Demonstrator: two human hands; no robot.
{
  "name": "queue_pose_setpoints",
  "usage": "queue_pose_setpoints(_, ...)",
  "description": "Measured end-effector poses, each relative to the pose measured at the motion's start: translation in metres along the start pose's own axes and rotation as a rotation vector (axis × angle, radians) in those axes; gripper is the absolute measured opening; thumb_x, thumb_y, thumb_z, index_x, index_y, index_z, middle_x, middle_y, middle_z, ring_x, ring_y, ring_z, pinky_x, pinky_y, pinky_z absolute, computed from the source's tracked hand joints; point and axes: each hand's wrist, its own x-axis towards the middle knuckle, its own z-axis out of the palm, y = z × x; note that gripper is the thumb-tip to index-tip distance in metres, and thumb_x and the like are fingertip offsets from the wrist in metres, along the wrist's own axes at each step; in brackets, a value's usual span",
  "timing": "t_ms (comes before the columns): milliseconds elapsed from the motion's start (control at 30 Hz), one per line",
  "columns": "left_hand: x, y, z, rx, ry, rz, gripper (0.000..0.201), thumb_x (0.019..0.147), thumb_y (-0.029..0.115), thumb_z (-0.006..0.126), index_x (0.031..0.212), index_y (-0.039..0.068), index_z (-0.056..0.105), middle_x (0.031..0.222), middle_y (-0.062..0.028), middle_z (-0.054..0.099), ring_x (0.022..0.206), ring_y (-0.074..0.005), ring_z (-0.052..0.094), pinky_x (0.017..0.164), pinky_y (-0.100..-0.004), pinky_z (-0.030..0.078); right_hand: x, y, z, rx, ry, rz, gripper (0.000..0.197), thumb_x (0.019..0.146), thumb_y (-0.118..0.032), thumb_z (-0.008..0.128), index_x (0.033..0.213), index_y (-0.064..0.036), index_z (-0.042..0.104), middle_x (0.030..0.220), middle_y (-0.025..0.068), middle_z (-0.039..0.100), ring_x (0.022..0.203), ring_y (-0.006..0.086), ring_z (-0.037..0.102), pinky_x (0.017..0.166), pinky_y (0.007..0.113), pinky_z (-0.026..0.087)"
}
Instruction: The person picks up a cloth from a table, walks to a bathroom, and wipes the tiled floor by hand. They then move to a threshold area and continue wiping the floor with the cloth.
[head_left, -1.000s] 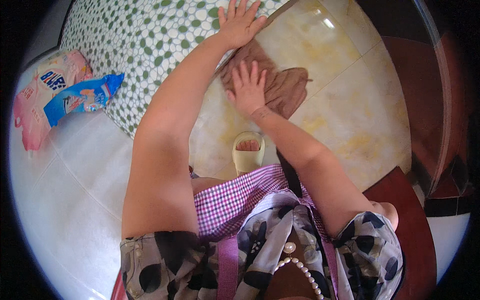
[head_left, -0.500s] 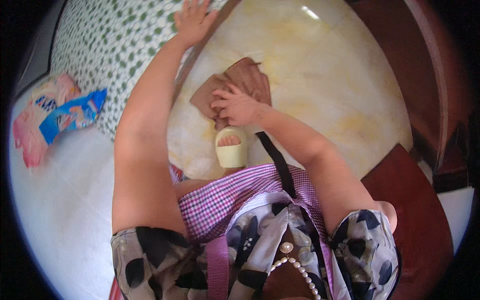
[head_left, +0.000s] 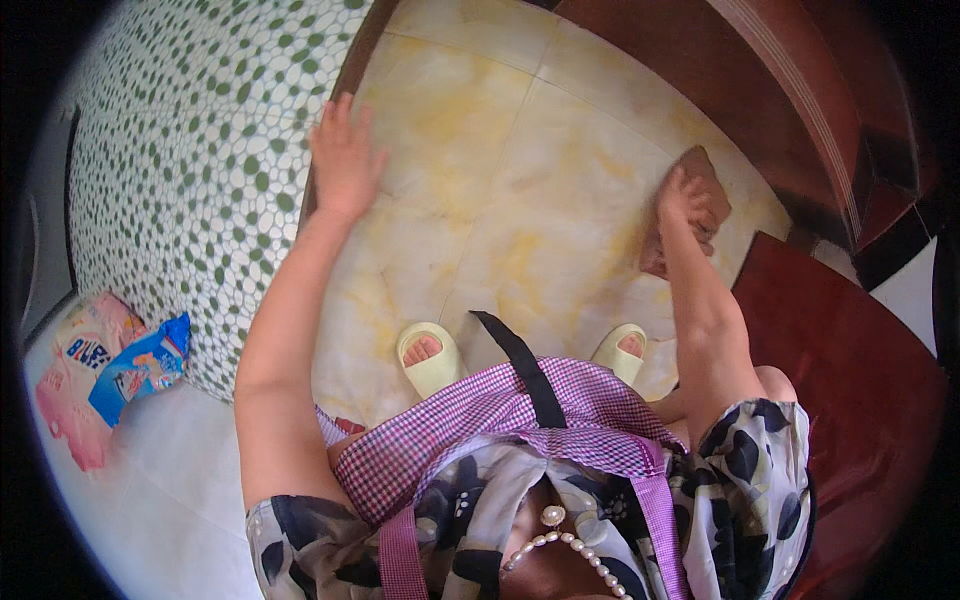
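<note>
- While your right hand (head_left: 684,202) lies over the brown cloth (head_left: 712,182) on the marbled floor (head_left: 500,150), your arm is stretched out to that side — probably so your weight bears down through the palm.
- Your right fingers are loosely parted; whether they pinch the cloth or only press it, the view does not show.
- Brown fabric pokes out ahead of that hand, to its right and back beside the wrist, with a dark brown panel (head_left: 690,85) beyond.
- Your left hand (head_left: 345,165), well apart from the right, holds nothing, its fingers fanned wide by the dark edging (head_left: 368,45) of a pebble-patterned surface (head_left: 225,160) — likely out for balance, though contact cannot be told.
- Your pale slippers (head_left: 432,362) stand nearer you than either hand, set apart, seemingly to steady a low stance.
- Outward of your left forearm, a blue packet (head_left: 145,368) overlaps a pink packet (head_left: 78,415), perhaps placed there to keep both out of your reach's path.
</note>
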Motion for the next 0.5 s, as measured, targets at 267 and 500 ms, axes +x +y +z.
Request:
queue_pose_setpoints(267, 0.026, 0.144, 0.054, -0.263, -0.507, -0.246, 0.101, 0.067, 0.051, 0.067, 0.140, 0.008, 0.011, 0.144, -0.0214, 0.001, 0.133, -0.0379, -0.001, 0.103, -0.0567, 0.008, -0.140, -0.164, 0.061, -0.038, -0.298, -0.960, 0.063, 0.081, -0.028, 0.042, 0.139, -0.0248, 0.019, 0.147, 0.0130, -0.002, 0.132, 0.0396, -0.010, 0.096, 0.065, -0.009)
queue_pose_setpoints(500, 0.030, 0.145, 0.046, -0.208, -0.673, -0.388, 0.126, 0.059, 0.058, 0.070, 0.138, 0.011, -0.016, 0.142, -0.0228, -0.017, 0.129, -0.0429, -0.019, 0.101, -0.0591, -0.004, -0.015, -0.124, 0.008, -0.166, -0.091, -1.568, 0.054, 0.085, -0.050, 0.043, 0.134, -0.0311, 0.031, 0.145, -0.0001, 0.020, 0.134, 0.0246, 0.012, 0.105, 0.050, 0.012)
